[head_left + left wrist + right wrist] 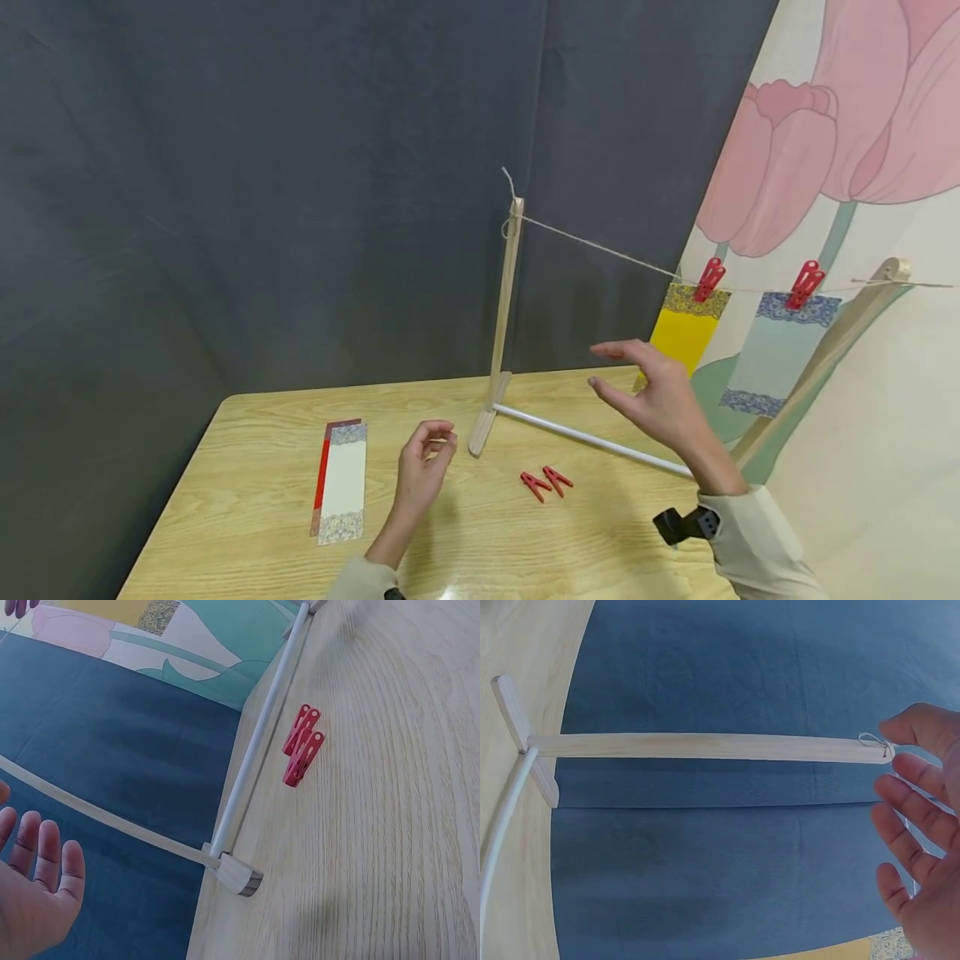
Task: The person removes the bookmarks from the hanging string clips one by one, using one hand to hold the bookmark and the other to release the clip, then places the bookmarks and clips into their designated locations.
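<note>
My right hand [656, 396] is raised in front of the yellow card [686, 325], thumb and fingers apart with nothing between them. A red clothespin [709, 279] clips that card to a string [592, 244]. Beside it hangs a pale blue card [780, 350] under another red clothespin [806, 285]. My left hand [426, 467] hovers over the table, fingers loosely bent and holding nothing. Two red clothespins [546, 483] lie on the table to its right. To its left, a white card with patterned ends [343, 483] partly covers a red card [322, 475].
The string runs between a wooden post [506, 308] at the back and a second wooden post [832, 350] at the right. A white rod [592, 438] extends low from the back post's foot. A dark curtain [300, 192] and a tulip-printed wall [885, 125] stand behind the table [255, 467].
</note>
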Demonstrator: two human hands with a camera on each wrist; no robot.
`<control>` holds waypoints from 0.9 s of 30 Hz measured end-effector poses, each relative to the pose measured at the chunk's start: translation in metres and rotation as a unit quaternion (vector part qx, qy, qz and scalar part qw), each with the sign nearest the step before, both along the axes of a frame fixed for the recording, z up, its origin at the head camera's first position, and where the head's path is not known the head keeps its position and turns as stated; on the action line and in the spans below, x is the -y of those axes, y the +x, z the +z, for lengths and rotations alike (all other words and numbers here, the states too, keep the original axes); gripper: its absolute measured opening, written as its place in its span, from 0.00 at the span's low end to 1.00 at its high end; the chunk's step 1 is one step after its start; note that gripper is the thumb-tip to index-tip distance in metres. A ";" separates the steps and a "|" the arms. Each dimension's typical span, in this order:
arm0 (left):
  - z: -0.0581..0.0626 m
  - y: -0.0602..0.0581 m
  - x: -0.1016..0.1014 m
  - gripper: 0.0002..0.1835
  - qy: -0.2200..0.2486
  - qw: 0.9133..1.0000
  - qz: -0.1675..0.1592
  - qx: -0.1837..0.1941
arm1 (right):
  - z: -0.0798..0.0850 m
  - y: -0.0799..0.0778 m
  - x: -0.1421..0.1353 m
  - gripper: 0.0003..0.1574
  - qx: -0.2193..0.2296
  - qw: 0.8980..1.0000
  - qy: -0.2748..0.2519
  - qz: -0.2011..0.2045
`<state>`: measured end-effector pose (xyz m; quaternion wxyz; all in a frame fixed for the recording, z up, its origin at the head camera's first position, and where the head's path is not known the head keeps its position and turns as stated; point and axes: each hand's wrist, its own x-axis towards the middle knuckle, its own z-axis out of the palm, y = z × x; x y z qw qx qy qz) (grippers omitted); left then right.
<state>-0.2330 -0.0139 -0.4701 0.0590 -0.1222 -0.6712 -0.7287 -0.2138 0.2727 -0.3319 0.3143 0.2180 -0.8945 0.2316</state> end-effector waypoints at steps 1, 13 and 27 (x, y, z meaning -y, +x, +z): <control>0.001 0.000 -0.001 0.08 -0.002 1.000 -0.001 -0.002 | 0.001 0.000 -0.001 0.24 -0.002 1.000 0.001 0.001; 0.002 -0.007 -0.015 0.08 -0.032 0.999 -0.013 -0.015 | 0.016 0.002 -0.006 0.25 0.004 1.000 0.002 -0.009; 0.019 -0.002 -0.023 0.09 -0.066 0.996 -0.046 -0.033 | 0.029 0.007 -0.013 0.26 0.018 0.999 0.010 -0.025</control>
